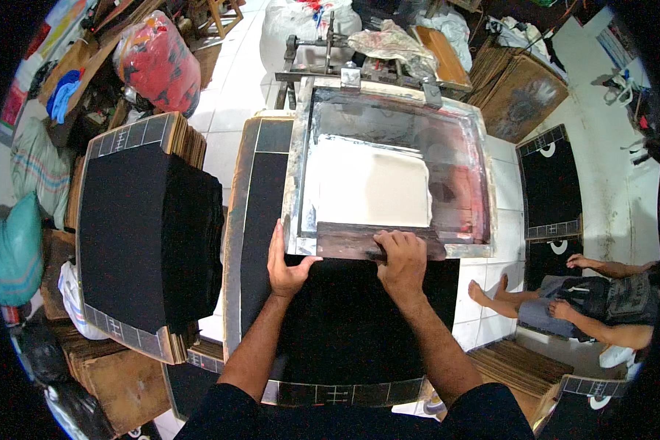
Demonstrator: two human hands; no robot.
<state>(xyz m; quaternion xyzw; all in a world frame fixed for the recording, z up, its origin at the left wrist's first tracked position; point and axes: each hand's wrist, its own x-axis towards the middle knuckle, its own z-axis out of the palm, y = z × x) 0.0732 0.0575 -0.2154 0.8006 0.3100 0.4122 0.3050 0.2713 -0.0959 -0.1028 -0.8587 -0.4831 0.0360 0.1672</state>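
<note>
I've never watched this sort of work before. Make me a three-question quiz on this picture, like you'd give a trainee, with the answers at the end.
1. Which thing is the right hand gripping?
a) a brush
b) a dark bar
c) a bottle

2. True or false: the left hand is at the lower left corner of the frame.

3. Fill in the blank: the large patch inside the frame is coloured ____.

Key: 1. b; 2. true; 3. white.

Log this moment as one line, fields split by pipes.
left hand: at screen frame, near-left corner | right hand: gripping dark bar | white patch: inside frame | black cloth: past near edge
</note>
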